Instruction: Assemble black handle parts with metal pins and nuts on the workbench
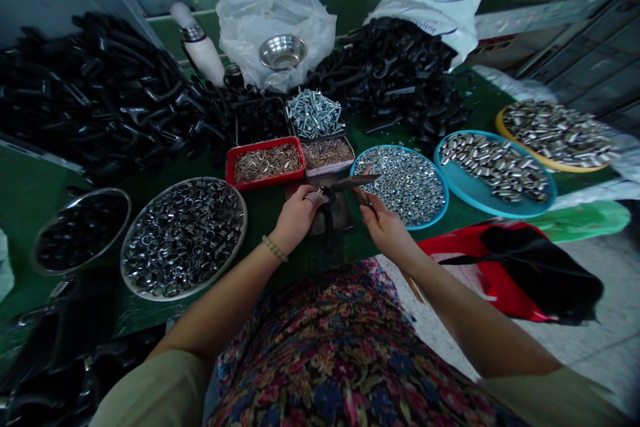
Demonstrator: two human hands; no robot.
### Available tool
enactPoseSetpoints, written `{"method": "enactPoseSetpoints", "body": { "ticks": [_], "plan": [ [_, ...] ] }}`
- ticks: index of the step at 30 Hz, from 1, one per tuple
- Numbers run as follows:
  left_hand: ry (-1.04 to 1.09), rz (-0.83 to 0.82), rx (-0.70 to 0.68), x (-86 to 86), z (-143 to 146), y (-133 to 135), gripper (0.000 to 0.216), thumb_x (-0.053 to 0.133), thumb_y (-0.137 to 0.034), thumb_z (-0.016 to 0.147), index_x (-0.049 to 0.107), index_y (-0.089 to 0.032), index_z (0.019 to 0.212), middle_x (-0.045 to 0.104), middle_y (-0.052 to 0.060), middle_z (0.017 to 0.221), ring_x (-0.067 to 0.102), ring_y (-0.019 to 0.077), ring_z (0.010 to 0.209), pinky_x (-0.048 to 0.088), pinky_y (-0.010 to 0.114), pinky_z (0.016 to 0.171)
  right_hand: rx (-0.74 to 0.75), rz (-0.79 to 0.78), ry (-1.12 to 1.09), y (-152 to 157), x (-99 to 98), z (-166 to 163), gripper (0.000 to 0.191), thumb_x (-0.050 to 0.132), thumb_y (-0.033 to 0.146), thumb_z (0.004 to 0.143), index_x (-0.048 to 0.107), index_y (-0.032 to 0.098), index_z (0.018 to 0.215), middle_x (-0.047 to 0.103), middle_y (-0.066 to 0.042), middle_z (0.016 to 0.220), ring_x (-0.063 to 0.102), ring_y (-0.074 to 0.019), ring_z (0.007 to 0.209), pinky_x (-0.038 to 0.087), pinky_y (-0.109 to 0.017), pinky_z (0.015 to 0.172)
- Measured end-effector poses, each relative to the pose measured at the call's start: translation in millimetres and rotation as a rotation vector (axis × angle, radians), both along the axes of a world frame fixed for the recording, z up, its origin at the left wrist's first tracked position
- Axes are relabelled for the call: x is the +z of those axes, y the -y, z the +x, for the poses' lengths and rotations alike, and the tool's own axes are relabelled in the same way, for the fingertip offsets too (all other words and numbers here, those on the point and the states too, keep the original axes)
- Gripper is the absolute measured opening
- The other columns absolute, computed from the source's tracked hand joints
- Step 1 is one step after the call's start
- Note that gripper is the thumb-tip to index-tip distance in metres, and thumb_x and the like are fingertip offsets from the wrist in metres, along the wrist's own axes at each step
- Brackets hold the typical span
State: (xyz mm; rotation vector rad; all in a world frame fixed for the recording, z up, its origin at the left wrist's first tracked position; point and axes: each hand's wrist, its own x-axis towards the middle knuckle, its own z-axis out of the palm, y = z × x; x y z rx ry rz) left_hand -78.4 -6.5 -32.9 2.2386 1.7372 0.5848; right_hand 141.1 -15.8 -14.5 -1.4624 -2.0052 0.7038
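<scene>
My left hand (pixel 300 213) is closed on a black handle-like part (pixel 329 223), its fingertips at a shiny metal bit near the top. A dark arm of this part seems to stretch right toward my other hand. Below it lies a dark, flat metal plate (pixel 343 212) on the green bench. My right hand (pixel 387 227) is wrapped round what looks like a hammer (pixel 362 196); a wooden shaft shows beneath the forearm. Behind my hands stand a red tray (pixel 229 168) of small pins and a pale tray (pixel 330 169) of tiny fasteners.
Silvery screws (pixel 314 113) lie farther back. A blue tray (pixel 447 197) of small nuts, another blue tray (pixel 467 190) of metal sleeves and a yellow tray (pixel 550 163) line the right. A round tray (pixel 245 233) of rings is left. Black parts (pixel 100 93) heap up behind.
</scene>
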Motion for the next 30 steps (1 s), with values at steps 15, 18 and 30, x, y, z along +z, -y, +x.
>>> {"method": "enactPoseSetpoints", "body": {
  "ticks": [15, 18, 30],
  "plan": [
    [-0.289, 0.041, -0.109, 4.3, 1, 8, 0.029, 0.041, -0.020, 0.094, 0.061, -0.019, 0.116, 0.059, 0.009, 0.116, 0.055, 0.0229, 0.100, 0.048, 0.036, 0.088, 0.021, -0.031, 0.009, 4, -6.4, -1, 0.039, 0.038, 0.034, 0.095, 0.052, 0.014, 0.126, 0.072, -0.014, 0.099, 0.069, -0.0280, 0.089, 0.052, -0.037, 0.075],
    [-0.107, 0.039, -0.077, 1.9, -7, 18, 0.028, 0.051, -0.023, 0.091, 0.062, -0.020, 0.117, 0.060, 0.008, 0.118, 0.054, 0.0233, 0.106, 0.047, 0.037, 0.096, 0.084, -0.036, 0.044, 6, 3.3, -7, 0.038, 0.037, 0.031, 0.095, 0.050, 0.017, 0.128, 0.071, -0.014, 0.107, 0.069, -0.0283, 0.093, 0.053, -0.038, 0.079],
    [-0.069, -0.009, 0.041, -15.2, -17, 79, 0.042, 0.053, -0.017, 0.087, 0.054, -0.022, 0.129, 0.061, 0.009, 0.116, 0.056, 0.0238, 0.102, 0.050, 0.036, 0.091, 0.260, -0.021, 0.271, 5, 39.8, -29, 0.045, 0.034, 0.030, 0.097, 0.040, 0.021, 0.140, 0.067, -0.013, 0.120, 0.069, -0.0269, 0.097, 0.053, -0.037, 0.079]
  ]
}}
